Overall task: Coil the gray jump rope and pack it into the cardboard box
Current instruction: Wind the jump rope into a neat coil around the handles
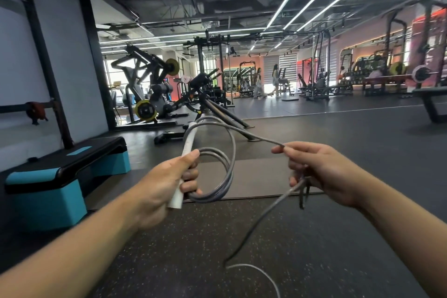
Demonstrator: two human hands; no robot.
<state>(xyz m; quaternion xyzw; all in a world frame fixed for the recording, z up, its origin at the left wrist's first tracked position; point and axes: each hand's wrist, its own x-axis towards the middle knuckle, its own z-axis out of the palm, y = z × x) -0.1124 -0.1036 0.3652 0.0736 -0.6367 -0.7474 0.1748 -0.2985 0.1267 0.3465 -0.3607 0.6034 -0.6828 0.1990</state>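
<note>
The gray jump rope (228, 176) hangs in several loops from my left hand (164, 184), which grips the loops together with the rope's white handle (186, 150), held upright. From the handle's top a strand runs right to my right hand (319, 169), pinched between thumb and forefinger. The rope then passes down through that hand and trails to the dark floor, ending in a pale curve (256, 271) near the bottom edge. No cardboard box is in view.
A teal and black aerobic step (63, 176) stands at the left. A brown mat (256, 179) lies on the floor behind my hands. Weight machines (150, 89), racks and two walking people (266, 82) fill the far gym.
</note>
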